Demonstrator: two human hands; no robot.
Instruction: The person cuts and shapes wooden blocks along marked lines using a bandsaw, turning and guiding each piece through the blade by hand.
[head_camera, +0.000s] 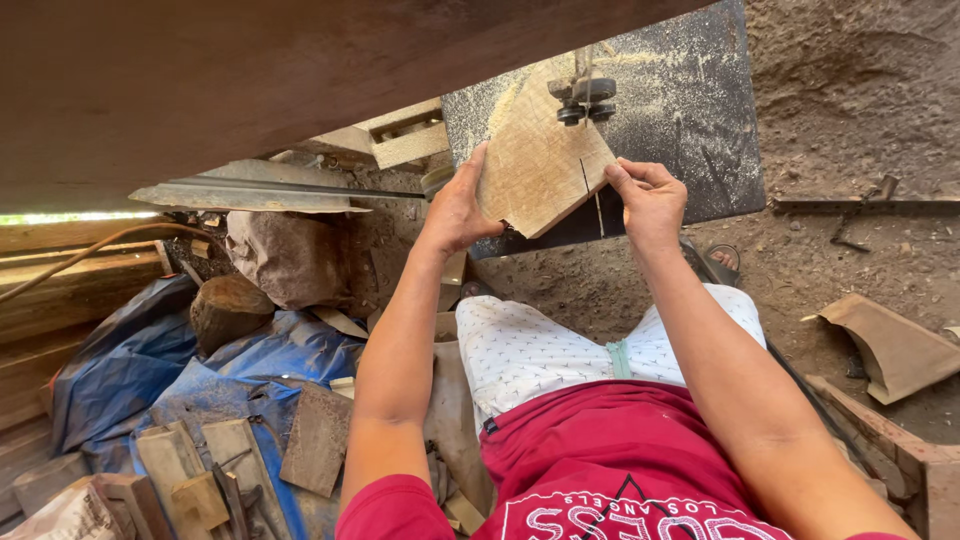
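Both hands grip 1 wooden board (540, 165) on the saw's surface (690, 120).
Left hand (455, 210) clasps its left edge; right hand (650, 200) pinches the right corner beside the blade guide (585, 98).

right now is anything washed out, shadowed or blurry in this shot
Head view: a large dark brown out-of-focus shape fills the upper left; a bright washed-out strip shows at the left edge; the wooden board, left hand and right hand are evenly lit and sharp.
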